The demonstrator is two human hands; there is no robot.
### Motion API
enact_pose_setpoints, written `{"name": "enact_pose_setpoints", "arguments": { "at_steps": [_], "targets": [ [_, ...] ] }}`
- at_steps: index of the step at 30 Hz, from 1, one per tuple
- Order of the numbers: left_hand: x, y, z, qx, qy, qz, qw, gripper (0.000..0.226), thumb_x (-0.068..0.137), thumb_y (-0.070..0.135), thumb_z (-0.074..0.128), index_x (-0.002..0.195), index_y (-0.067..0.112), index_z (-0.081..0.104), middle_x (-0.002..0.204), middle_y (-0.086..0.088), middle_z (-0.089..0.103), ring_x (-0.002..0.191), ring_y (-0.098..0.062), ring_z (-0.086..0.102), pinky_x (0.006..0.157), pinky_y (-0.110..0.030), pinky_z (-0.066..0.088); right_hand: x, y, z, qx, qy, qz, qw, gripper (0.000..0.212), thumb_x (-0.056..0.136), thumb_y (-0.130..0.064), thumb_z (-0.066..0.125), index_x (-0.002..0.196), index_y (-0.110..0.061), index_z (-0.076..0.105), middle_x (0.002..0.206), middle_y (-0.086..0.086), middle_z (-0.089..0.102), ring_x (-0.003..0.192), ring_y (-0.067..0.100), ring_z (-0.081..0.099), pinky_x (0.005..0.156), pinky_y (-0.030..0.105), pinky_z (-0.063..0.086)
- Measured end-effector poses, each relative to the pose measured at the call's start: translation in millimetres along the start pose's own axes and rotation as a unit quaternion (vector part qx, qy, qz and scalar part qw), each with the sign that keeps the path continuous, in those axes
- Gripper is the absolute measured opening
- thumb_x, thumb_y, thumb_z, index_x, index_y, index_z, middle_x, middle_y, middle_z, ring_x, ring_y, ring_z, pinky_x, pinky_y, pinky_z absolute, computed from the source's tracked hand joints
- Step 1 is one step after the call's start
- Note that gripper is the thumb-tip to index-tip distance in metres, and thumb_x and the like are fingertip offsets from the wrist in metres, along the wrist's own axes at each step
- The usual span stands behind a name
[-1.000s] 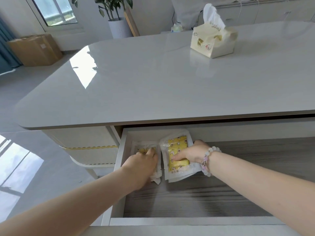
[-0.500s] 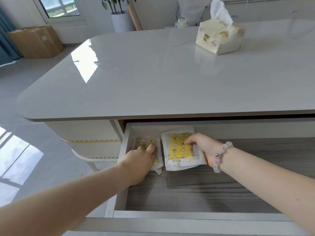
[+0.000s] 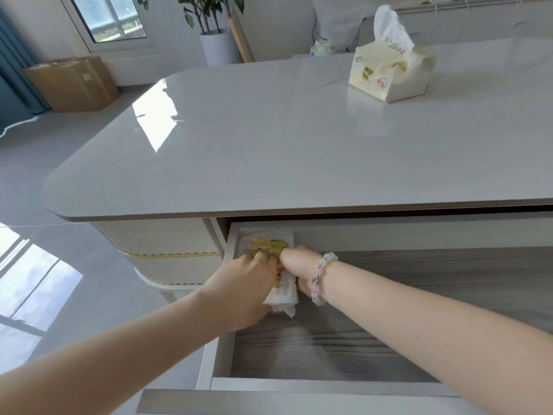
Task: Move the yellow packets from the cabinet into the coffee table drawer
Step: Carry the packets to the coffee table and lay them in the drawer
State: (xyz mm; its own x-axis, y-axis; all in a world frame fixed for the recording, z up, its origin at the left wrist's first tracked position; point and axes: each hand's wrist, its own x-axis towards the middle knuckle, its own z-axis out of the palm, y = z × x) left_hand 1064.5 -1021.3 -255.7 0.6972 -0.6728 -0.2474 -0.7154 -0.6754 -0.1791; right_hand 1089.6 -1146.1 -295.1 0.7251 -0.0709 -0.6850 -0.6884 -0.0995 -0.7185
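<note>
The coffee table drawer (image 3: 220,351) is pulled out and has a wood-grain floor. Yellow packets (image 3: 269,245) in clear white-edged wrap lie together in its back left corner. My left hand (image 3: 245,286) covers their left side with curled fingers, and a crumpled white edge sticks out beneath the palm. My right hand (image 3: 294,263), with a bead bracelet on the wrist, grips the packets from the right, fingers on top and thumb below. Both hands meet over the packets and hide most of them. The cabinet is out of view.
The glossy white coffee table top (image 3: 269,139) overhangs the back of the drawer. A tissue pack (image 3: 392,73) stands on it at the far right. A cardboard box (image 3: 71,82) and a potted plant (image 3: 220,46) stand on the floor behind.
The two packets lay side by side; my right hand has slid its packet left against the other one. Both hands have closed together in the drawer's back left corner.
</note>
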Motion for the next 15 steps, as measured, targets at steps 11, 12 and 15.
{"name": "enact_pose_setpoints", "arguments": {
  "at_steps": [11,12,15],
  "targets": [
    [4.6,0.9,17.5,0.052,-0.050,-0.005,0.997,0.031,0.095,0.022,0.045,0.122,0.007,0.044,0.117,-0.009,0.056,0.104,-0.027,0.059,0.067,-0.027,0.035,-1.1,2.4,-7.5,-0.343,0.044,-0.119,0.931,0.020,0.091,-0.017,0.054,0.074,-0.016,0.043,0.076,0.002,0.042,0.084,0.020,0.043,0.073,0.025,0.036],
    [4.9,1.8,18.0,0.056,-0.048,-0.004,0.997,0.031,0.094,0.022,0.046,0.122,0.007,0.045,0.117,-0.009,0.055,0.105,-0.027,0.058,0.068,-0.028,0.035,-4.6,3.4,-9.8,-0.382,0.063,-0.137,0.912,0.010,0.090,-0.021,0.056,0.086,-0.016,0.048,0.085,0.004,0.045,0.088,0.019,0.041,0.076,0.026,0.034],
    [5.9,2.6,17.6,0.046,-0.032,-0.004,0.998,0.035,0.092,0.024,0.048,0.125,0.009,0.044,0.122,-0.009,0.048,0.106,-0.026,0.055,0.073,-0.031,0.042,-1.6,11.9,-15.9,-0.415,0.081,-0.139,0.895,0.032,0.087,-0.027,0.059,0.114,-0.010,0.057,0.099,0.006,0.046,0.090,0.020,0.041,0.079,0.029,0.035]
  ]
}}
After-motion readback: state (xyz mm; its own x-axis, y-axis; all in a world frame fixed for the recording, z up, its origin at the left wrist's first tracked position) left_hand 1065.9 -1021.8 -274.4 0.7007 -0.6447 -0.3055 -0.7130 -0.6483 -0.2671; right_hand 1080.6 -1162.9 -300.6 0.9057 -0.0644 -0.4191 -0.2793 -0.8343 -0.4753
